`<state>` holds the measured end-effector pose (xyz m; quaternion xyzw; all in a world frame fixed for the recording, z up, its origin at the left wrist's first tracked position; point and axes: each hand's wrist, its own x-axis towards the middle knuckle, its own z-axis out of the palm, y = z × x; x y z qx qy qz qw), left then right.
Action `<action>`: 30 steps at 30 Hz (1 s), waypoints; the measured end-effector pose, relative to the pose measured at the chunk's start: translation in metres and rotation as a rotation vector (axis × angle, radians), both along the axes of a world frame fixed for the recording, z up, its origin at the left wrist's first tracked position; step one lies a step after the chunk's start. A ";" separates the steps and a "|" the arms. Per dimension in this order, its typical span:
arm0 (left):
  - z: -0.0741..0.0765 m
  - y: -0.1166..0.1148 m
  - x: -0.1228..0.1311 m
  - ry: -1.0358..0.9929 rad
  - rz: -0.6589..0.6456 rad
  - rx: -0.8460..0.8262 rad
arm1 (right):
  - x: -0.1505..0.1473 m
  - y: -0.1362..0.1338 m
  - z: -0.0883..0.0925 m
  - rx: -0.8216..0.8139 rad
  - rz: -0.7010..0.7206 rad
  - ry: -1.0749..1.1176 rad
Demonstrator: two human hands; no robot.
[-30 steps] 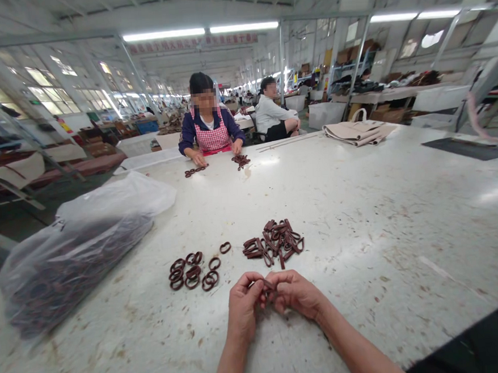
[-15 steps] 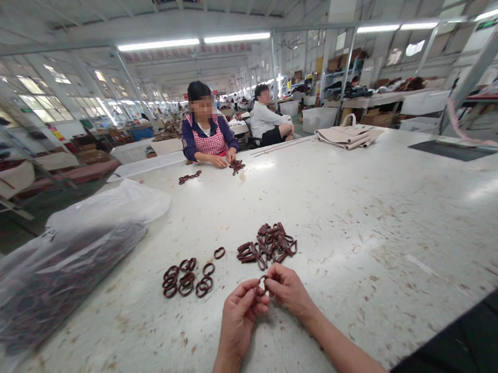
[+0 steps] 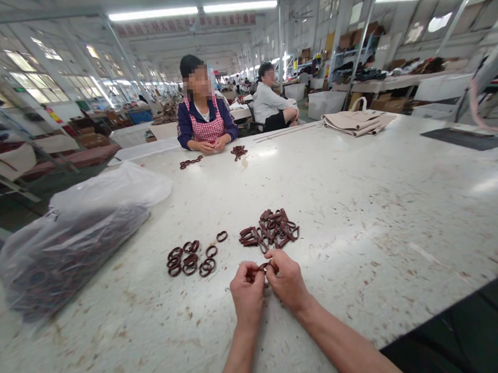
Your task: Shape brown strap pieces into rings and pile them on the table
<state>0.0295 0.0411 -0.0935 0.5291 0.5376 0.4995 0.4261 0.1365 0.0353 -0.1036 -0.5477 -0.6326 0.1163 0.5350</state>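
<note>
Your left hand (image 3: 247,293) and right hand (image 3: 288,280) sit together at lower centre of the frame, fingertips meeting. Both pinch one small dark brown strip piece (image 3: 264,266) between them; most of it is hidden by your fingers, so I can't tell its exact shape. Hands are just above the worn white tabletop (image 3: 361,201), which is speckled with brown marks.

Just above your right hand, centre frame: loose pile of flat dark brown strip pieces (image 3: 271,234), tangled and overlapping. Left of it, near your left hand: cluster of dark brown round loops (image 3: 190,258) lying flat, some touching each other. One single brown loop (image 3: 222,236) lies alone between cluster and pile.

Left of frame: large clear plastic bag (image 3: 74,244) lying on its side, dark contents showing through, top end white and crumpled.

Upper centre, far side of the table: a person in a pink checked apron (image 3: 205,124) with hands together on the table edge, small rows of brown pieces (image 3: 190,162) either side. Upper right: folded beige fabric bags (image 3: 358,123) stacked on the table.
</note>
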 end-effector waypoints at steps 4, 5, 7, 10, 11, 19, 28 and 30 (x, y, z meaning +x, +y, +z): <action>0.000 -0.004 0.001 0.334 0.109 0.246 | -0.005 -0.001 0.001 0.003 -0.017 -0.016; 0.000 -0.004 0.001 0.382 0.120 0.290 | -0.006 -0.002 0.002 -0.013 -0.026 -0.020; 0.001 -0.004 -0.002 0.446 0.152 0.357 | -0.009 -0.004 0.005 -0.045 -0.012 -0.034; 0.003 0.002 -0.011 0.453 0.218 0.416 | -0.008 -0.007 0.008 -0.055 0.161 -0.081; 0.003 0.005 -0.016 0.437 0.247 0.429 | -0.005 -0.007 0.009 -0.056 0.211 -0.079; 0.001 0.033 -0.073 0.338 0.596 0.266 | 0.041 0.023 -0.003 -0.189 -0.258 -0.076; 0.002 0.011 -0.033 0.318 0.030 0.311 | 0.024 0.025 -0.003 -0.242 -0.238 -0.239; 0.002 0.005 -0.020 0.211 -0.130 0.251 | 0.019 0.016 0.000 -0.213 -0.063 -0.107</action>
